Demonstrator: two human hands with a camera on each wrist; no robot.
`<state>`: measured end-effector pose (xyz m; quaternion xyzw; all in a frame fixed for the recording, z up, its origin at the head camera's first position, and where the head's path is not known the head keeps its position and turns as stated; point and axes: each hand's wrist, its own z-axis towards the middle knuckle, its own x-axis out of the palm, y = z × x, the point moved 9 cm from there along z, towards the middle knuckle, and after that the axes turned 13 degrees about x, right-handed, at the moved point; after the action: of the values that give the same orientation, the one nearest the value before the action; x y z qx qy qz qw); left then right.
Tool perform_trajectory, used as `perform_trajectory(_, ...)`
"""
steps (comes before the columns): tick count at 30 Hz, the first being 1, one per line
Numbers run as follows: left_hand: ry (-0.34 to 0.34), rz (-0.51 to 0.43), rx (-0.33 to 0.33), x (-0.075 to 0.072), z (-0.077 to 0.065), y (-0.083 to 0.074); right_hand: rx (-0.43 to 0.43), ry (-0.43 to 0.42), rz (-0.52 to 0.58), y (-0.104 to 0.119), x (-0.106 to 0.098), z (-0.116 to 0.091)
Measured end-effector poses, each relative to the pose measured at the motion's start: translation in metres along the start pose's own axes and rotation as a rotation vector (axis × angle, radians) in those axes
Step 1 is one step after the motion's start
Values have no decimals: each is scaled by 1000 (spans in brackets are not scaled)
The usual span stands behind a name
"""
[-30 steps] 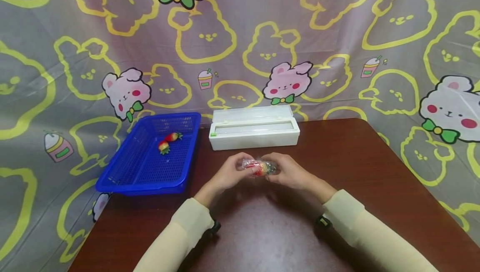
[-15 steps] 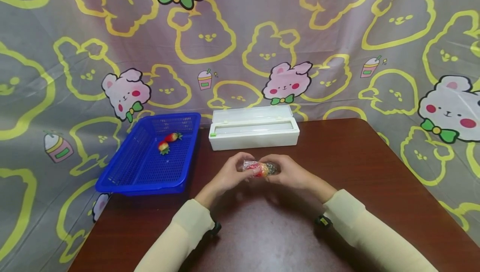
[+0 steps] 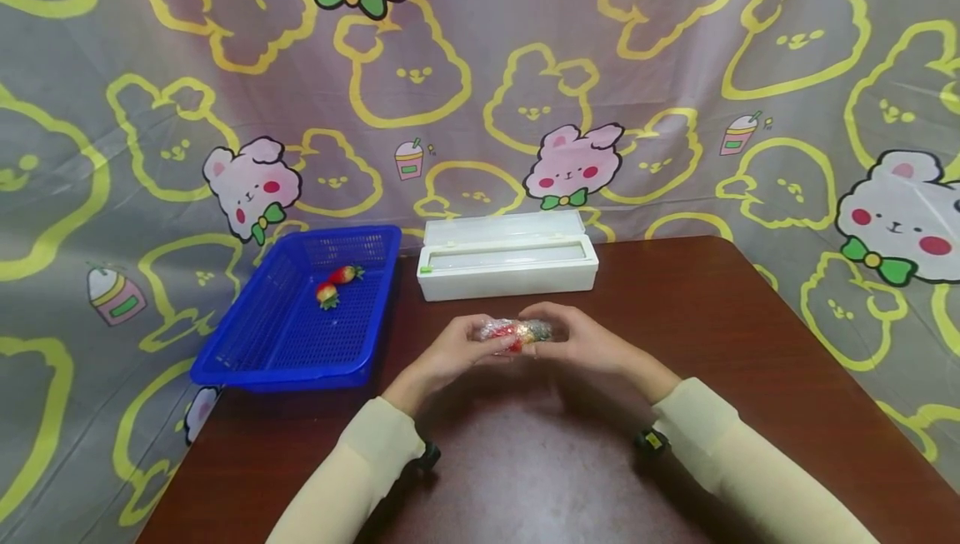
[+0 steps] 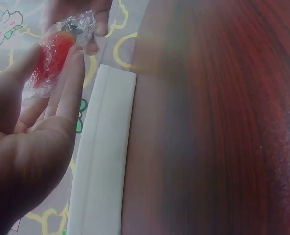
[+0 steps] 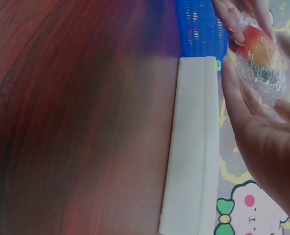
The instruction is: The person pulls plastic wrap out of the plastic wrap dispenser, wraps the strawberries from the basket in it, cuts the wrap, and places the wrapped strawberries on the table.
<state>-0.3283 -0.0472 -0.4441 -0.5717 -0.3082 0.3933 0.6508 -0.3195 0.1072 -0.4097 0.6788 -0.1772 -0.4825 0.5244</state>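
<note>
A strawberry wrapped in clear film [image 3: 516, 333] is held between both hands above the middle of the brown table [image 3: 750, 344]. My left hand [image 3: 457, 350] pinches its left end, with the red fruit [image 4: 52, 54] lying against the fingers. My right hand [image 3: 577, 341] grips its right end, where the film bunches over the green leaves [image 5: 262, 68].
A blue mesh basket [image 3: 247, 361] hangs over the table's back left corner with two bare strawberries [image 3: 336, 282] inside. A white film dispenser box [image 3: 510, 261] lies along the back edge, just beyond the hands. A patterned cloth hangs behind.
Both hands have turned slightly around the wrapped strawberry and sunk a little toward the table; the fingers have shifted on the film.
</note>
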Motion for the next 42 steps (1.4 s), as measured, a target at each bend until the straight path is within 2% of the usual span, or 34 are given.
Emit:
perform_trajectory(4, -7, 27, -7, -1, -1, 0, 50, 53, 120, -4, 2, 1)
perform_trajectory(8, 9, 42, -12, 3, -2, -3, 80, 48, 192, -8, 1, 2)
perform_trajectory(14, 43, -18, 17, 9, 0, -9, 86, 14, 199, -11, -3, 3)
perform_trajectory(23, 29, -4, 69, 8, 1, -13, 92, -56, 128, -12, -10, 0)
perform_trajectory(30, 8, -14, 76, 8, 1, -14, 109, -30, 154, -14, -11, 1)
perform_trajectory(34, -3, 20, 71, 6, 2, -11, 65, -45, 41, -10, -9, 1)
perform_trajectory(42, -57, 163, 49, -1, 2, -8, -171, -227, -416, 18, 0, -9)
